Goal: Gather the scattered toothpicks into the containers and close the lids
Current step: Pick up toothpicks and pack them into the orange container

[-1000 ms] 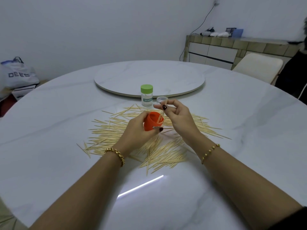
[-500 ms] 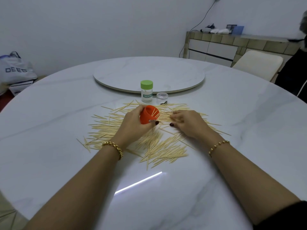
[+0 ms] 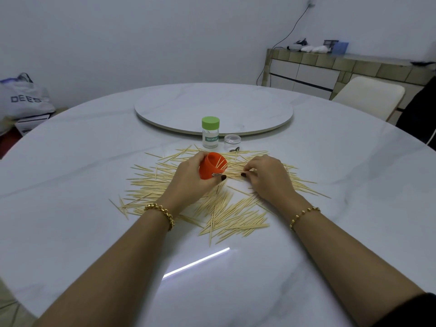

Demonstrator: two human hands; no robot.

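Toothpicks (image 3: pixel 236 218): pale wood, scattered in a broad, loose, overlapping fan on the worktop (image 3: pixel 89 232). Orange container (image 3: pixel 207 171): open, tilted with its mouth up and right, a few picks inside, gripped in the left hand (image 3: pixel 188 185). Green-lidded jar (image 3: pixel 210 133): clear, upright, capped, behind the scatter. Small clear pot (image 3: pixel 232 142): just beside the jar.

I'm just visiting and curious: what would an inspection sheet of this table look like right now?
Surface: white marble table with a round turntable.
Job's things: toothpicks scattered; orange container open, tilted, a few inside; green-lidded jar closed, upright; small clear jar beside it.
Clutter: tiny dark item near the small clear jar, unidentifiable.
Hands: left hand grips orange container; right hand pinches toothpicks on the table.
Cables: one cable down the wall.
Surroundings: bag, sideboard, chair.
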